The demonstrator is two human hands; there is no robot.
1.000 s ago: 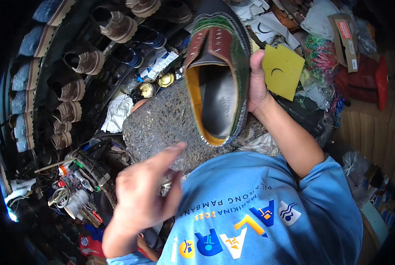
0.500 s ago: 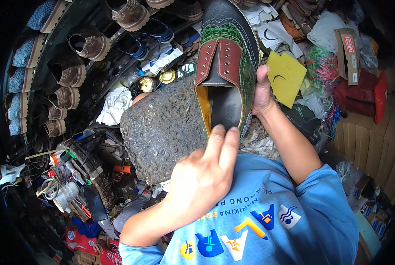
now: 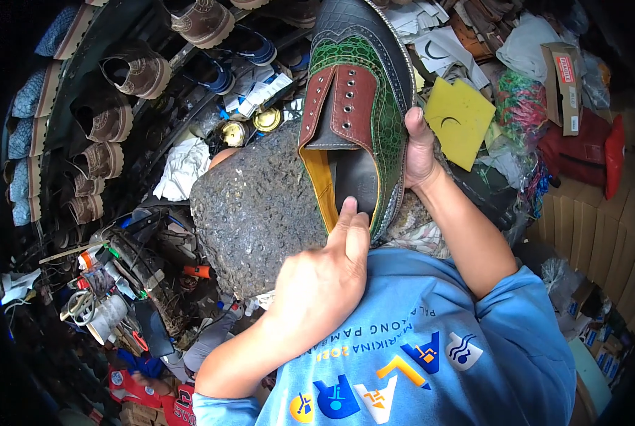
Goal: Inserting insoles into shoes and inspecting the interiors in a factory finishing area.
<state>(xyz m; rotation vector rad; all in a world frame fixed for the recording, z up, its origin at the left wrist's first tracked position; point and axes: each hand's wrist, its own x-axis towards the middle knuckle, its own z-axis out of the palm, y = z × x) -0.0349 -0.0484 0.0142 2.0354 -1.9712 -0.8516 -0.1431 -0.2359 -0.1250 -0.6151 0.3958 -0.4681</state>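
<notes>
A large shoe (image 3: 385,135) of black, green scaly and brown-red leather is held up in front of me, toe pointing away. Its eyelets carry no lace, and its lining is yellow. My right hand (image 3: 420,153) grips the shoe's right side, thumb upright along the edge; its other fingers are hidden beneath. My left hand (image 3: 324,277) reaches over the heel with two fingers stretched out and close together. Their tips touch the dark insole (image 3: 353,181) inside the opening. The left thumb is hidden, and the remaining fingers are curled.
A rough dark stone block (image 3: 246,206) lies below the shoe. Shoes (image 3: 136,67) line racks at left. Tools and spools (image 3: 108,312) clutter the lower left, near another person's red clothing (image 3: 129,387). A yellow sheet (image 3: 459,121) and a narrow carton (image 3: 562,89) lie at right.
The shoe has shifted slightly left and toward me. My left fingertips have gone from the heel's rim deeper inside, onto the insole. My right hand keeps its grip.
</notes>
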